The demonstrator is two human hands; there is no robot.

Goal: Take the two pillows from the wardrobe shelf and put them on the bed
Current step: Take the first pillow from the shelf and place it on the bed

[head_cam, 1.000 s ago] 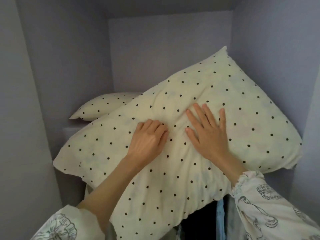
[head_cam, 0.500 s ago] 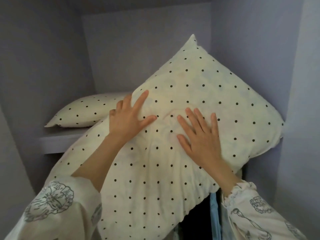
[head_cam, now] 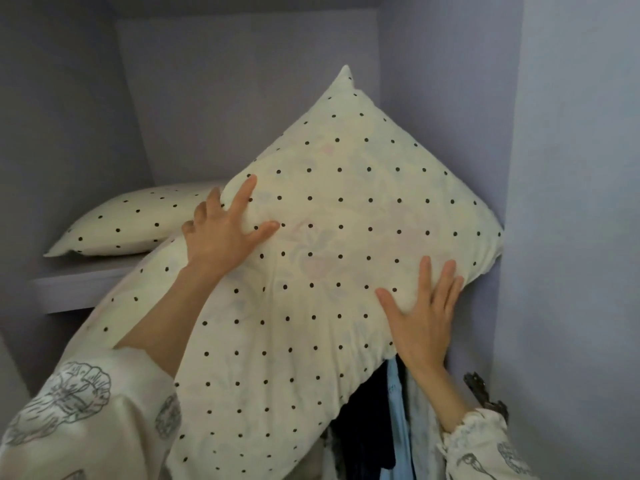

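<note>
A cream pillow with black dots (head_cam: 339,216) stands tilted on one corner, half off the wardrobe shelf (head_cam: 79,285), with its top corner against the back right wall. My left hand (head_cam: 221,237) grips its upper left edge: index finger and thumb lie on the front, and the other fingers curl over the edge. My right hand (head_cam: 422,313) presses flat against its lower right side with straight fingers. A second dotted pillow (head_cam: 131,220) lies flat on the shelf at the back left, partly hidden behind the first.
Dark and light-blue clothes (head_cam: 381,427) hang below the shelf under the tilted pillow. A metal hinge (head_cam: 481,393) sits on the right wardrobe panel (head_cam: 571,202). Lilac walls close in on the left, back and right.
My right hand has slid from the pillow's middle down to its lower right edge. My left hand has closed on the upper left edge. The pillow has tipped a little further off the shelf.
</note>
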